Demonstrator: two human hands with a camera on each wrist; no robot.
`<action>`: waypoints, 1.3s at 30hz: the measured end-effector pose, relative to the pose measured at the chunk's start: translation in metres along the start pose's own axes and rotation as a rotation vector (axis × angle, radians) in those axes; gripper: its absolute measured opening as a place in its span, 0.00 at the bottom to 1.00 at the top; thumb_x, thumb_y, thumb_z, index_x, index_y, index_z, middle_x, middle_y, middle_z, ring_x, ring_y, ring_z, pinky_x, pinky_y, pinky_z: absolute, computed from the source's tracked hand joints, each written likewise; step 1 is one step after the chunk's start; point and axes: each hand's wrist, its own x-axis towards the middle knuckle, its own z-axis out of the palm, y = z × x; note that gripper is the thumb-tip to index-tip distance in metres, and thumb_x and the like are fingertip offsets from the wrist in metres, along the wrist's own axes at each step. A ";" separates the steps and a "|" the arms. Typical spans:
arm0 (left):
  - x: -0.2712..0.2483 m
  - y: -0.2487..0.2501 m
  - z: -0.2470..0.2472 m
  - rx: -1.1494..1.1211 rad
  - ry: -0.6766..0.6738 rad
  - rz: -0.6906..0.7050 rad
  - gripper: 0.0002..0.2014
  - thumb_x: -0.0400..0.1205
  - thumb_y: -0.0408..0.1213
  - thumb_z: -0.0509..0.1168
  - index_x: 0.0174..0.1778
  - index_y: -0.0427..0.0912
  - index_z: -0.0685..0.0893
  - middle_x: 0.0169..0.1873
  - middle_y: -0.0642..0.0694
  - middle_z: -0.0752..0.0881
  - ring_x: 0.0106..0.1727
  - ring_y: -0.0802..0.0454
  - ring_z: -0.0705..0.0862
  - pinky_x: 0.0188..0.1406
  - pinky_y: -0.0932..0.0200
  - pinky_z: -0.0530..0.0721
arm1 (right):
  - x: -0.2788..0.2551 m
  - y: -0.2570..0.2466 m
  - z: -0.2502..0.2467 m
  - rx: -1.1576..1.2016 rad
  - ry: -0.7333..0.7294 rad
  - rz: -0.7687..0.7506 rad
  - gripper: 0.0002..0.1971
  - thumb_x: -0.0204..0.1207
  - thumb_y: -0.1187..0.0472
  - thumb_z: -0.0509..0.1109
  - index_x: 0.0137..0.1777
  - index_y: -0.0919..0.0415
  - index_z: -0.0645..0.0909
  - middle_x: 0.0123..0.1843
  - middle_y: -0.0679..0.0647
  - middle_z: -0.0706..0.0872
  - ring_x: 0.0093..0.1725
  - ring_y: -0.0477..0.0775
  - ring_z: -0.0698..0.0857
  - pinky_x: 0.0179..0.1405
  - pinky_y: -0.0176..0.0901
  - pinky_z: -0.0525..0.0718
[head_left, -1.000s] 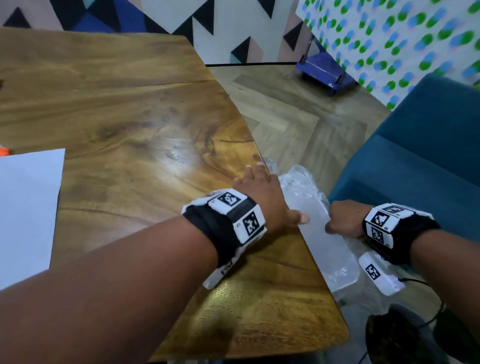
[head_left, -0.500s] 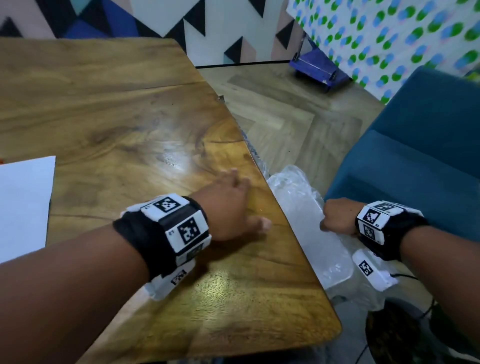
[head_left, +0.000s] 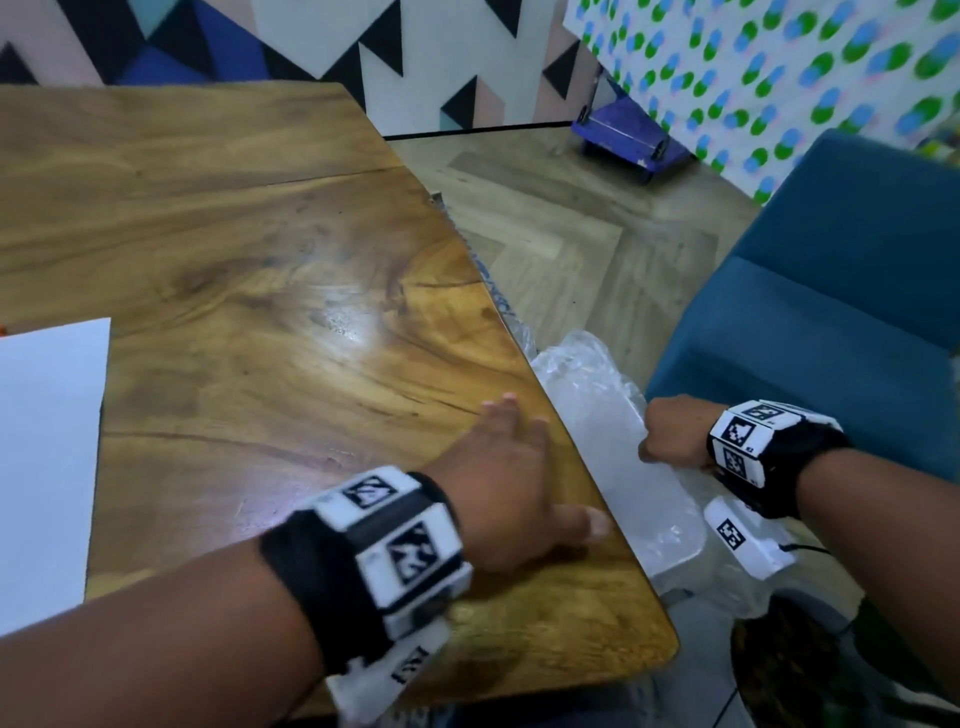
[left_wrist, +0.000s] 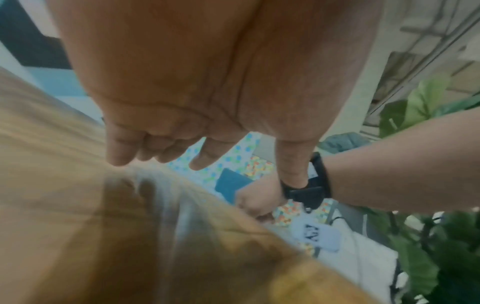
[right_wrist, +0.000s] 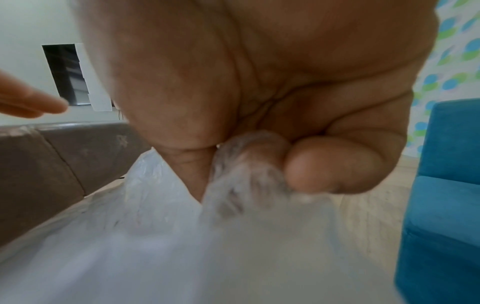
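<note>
A clear plastic bag (head_left: 618, 457) hangs just off the right edge of the wooden table (head_left: 260, 291). My right hand (head_left: 670, 431) grips its rim in a fist; in the right wrist view the thin plastic (right_wrist: 233, 185) is bunched between thumb and curled fingers. My left hand (head_left: 514, 467) lies flat on the table near that edge, fingers straight, thumb pointing toward the bag. In the left wrist view the left hand's fingers (left_wrist: 122, 150) reach down to the wood and hold nothing.
A white sheet of paper (head_left: 47, 457) lies at the table's left. A teal armchair (head_left: 831, 301) stands close on the right. A blue wheeled cart (head_left: 623, 135) sits by the dotted wall. A dark round object (head_left: 789, 670) is on the floor below my right arm.
My left hand slid back from the table edge onto the wood, then forward again toward the bag. My right hand kept its grip on the bag and barely moved.
</note>
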 end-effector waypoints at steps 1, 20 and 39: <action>-0.007 -0.020 -0.003 0.036 0.023 -0.059 0.52 0.78 0.72 0.62 0.90 0.45 0.50 0.89 0.39 0.40 0.90 0.40 0.42 0.88 0.39 0.54 | 0.001 0.001 0.001 0.011 0.001 0.006 0.13 0.77 0.59 0.65 0.34 0.65 0.75 0.32 0.55 0.77 0.29 0.53 0.74 0.24 0.39 0.69; -0.031 -0.038 0.005 0.112 0.080 -0.142 0.51 0.79 0.71 0.60 0.90 0.43 0.48 0.89 0.34 0.43 0.89 0.35 0.44 0.86 0.32 0.54 | 0.010 0.007 0.015 0.038 0.042 0.040 0.14 0.73 0.57 0.68 0.28 0.61 0.75 0.30 0.55 0.79 0.29 0.54 0.77 0.29 0.41 0.72; -0.041 -0.090 -0.011 0.134 0.009 -0.389 0.56 0.77 0.75 0.56 0.90 0.40 0.42 0.89 0.35 0.40 0.89 0.34 0.41 0.85 0.39 0.55 | 0.000 0.006 0.013 0.024 0.020 0.054 0.16 0.76 0.58 0.66 0.27 0.61 0.73 0.30 0.53 0.77 0.31 0.54 0.77 0.27 0.41 0.72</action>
